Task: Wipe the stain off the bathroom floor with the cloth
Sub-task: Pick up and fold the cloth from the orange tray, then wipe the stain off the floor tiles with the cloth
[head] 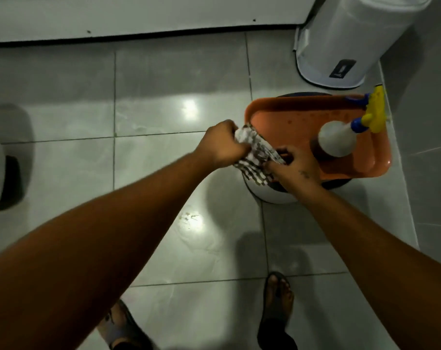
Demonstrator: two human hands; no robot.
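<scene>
Both hands work the patterned cloth (254,155) over the near-left corner of an orange tray (302,114). My left hand (223,142) is fisted around the far end; my right hand (293,166) pinches the near end, the fabric bunched and twisted between them. Beyond my right hand a spray bottle (339,137) stands on the tray. The stain (189,218) shows on the floor tile (163,173) below my hands, untouched. Soft, limp and light, the cloth should wad easily; best gripped balled in one palm.
</scene>
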